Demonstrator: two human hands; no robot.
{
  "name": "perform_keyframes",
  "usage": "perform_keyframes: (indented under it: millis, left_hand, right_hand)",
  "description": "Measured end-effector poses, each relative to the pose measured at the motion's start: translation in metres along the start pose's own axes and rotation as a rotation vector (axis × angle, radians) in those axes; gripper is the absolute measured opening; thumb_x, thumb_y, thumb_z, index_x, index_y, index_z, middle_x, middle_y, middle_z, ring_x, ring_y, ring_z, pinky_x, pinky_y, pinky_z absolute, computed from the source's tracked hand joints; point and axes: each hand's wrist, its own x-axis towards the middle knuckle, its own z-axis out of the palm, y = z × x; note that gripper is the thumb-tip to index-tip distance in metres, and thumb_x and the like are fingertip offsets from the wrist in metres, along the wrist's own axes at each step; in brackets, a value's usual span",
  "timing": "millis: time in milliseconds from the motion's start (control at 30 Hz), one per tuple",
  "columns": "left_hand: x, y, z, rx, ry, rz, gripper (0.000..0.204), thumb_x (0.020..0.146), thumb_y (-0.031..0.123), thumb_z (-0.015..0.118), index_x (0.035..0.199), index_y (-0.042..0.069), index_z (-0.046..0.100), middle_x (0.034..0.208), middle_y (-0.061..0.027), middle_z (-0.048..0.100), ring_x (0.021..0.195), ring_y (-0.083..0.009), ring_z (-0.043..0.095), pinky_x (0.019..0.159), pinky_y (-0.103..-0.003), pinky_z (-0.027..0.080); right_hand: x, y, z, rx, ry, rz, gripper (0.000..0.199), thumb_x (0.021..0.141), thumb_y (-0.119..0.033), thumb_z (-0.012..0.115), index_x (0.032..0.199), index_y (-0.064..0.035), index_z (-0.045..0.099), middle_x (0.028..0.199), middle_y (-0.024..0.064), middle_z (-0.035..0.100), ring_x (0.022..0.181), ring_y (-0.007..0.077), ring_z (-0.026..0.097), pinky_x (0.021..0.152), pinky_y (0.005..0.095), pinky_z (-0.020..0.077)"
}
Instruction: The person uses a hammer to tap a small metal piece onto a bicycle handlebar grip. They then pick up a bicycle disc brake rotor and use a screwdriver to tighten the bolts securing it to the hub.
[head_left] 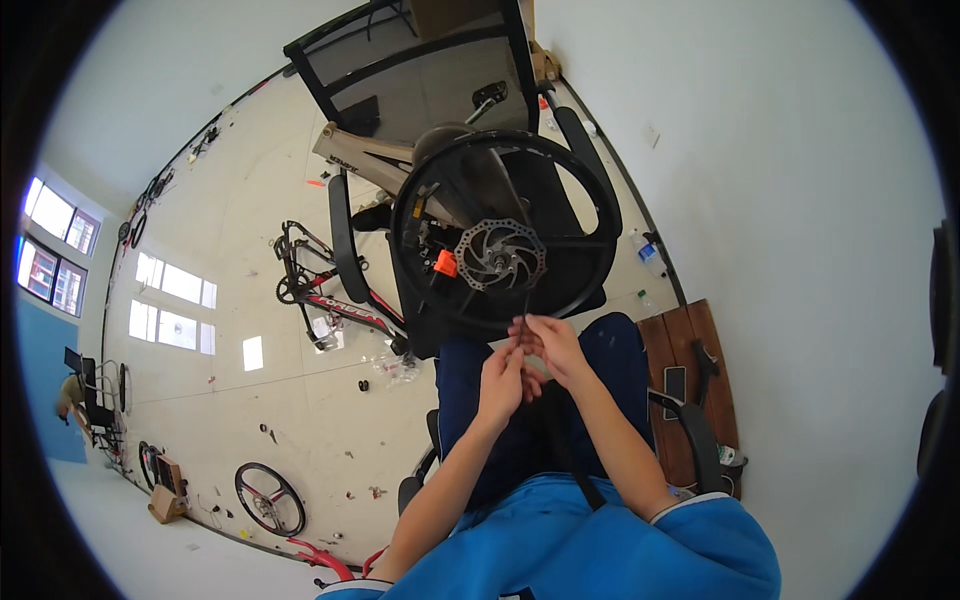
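Observation:
A black bicycle wheel (606,262) with broad spokes lies flat across the seat of an office chair (418,338) in front of me. Bolted at its hub is a silver disc brake rotor (533,262). My right hand (556,350), just off the wheel's near rim, pinches a thin dark rod whose exact kind is too small to tell. Close beside it, my left hand (503,384) has its fingers closed and meeting the right fingers; what they hold is hidden. Both hands are above my lap.
An orange piece (445,262) and small tools rest within the wheel. A beige bicycle frame (365,160) leans behind it. On the floor at left are a black-red frame (345,310) and another wheel (270,498). A phone (675,385) lies on a wooden surface (715,440) at right.

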Motion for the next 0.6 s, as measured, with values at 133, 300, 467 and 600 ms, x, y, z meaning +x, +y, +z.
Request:
perform_keyframes:
  millis: [133, 300, 467, 600]
  left_hand:
    - [0.024, 0.024, 0.002, -0.064, 0.048, 0.012, 0.025, 0.103, 0.022, 0.037, 0.105, 0.001, 0.051, 0.071, -0.0137, 0.065, 0.050, -0.0154, 0.056, 0.045, -0.025, 0.041]
    - [0.042, 0.037, 0.006, -0.056, 0.095, 0.042, 0.025, 0.102, 0.020, 0.036, 0.103, 0.000, 0.052, 0.068, -0.0137, 0.064, 0.047, -0.0157, 0.055, 0.043, -0.026, 0.039]
    - [0.043, 0.045, 0.007, -0.110, 0.108, 0.030, 0.024, 0.100, 0.018, 0.038, 0.101, 0.000, 0.053, 0.068, -0.0141, 0.064, 0.047, -0.0163, 0.054, 0.043, -0.026, 0.038]
    - [0.042, 0.051, 0.004, -0.128, 0.100, 0.024, 0.024, 0.099, 0.017, 0.039, 0.102, -0.002, 0.054, 0.069, -0.0144, 0.064, 0.047, -0.0162, 0.053, 0.043, -0.026, 0.037]
  right_hand:
    - [0.027, -0.027, 0.022, 0.130, -0.004, -0.046, 0.020, 0.095, -0.015, 0.057, 0.101, 0.0022, 0.065, 0.088, 0.0086, 0.068, 0.077, 0.0160, 0.066, 0.068, 0.0261, 0.0544]
    - [0.052, -0.030, 0.025, 0.125, 0.010, -0.047, 0.016, 0.093, -0.011, 0.058, 0.096, 0.0026, 0.066, 0.084, 0.0088, 0.067, 0.074, 0.0160, 0.065, 0.064, 0.0239, 0.0536]
    - [0.059, -0.031, 0.026, 0.153, -0.021, -0.024, 0.015, 0.092, -0.010, 0.058, 0.093, 0.0035, 0.065, 0.083, 0.0095, 0.067, 0.072, 0.0166, 0.065, 0.063, 0.0240, 0.0530]
    - [0.063, -0.031, 0.025, 0.154, -0.033, 0.019, 0.016, 0.093, -0.012, 0.058, 0.094, 0.0021, 0.065, 0.083, 0.0081, 0.065, 0.074, 0.0159, 0.063, 0.069, 0.0273, 0.0533]
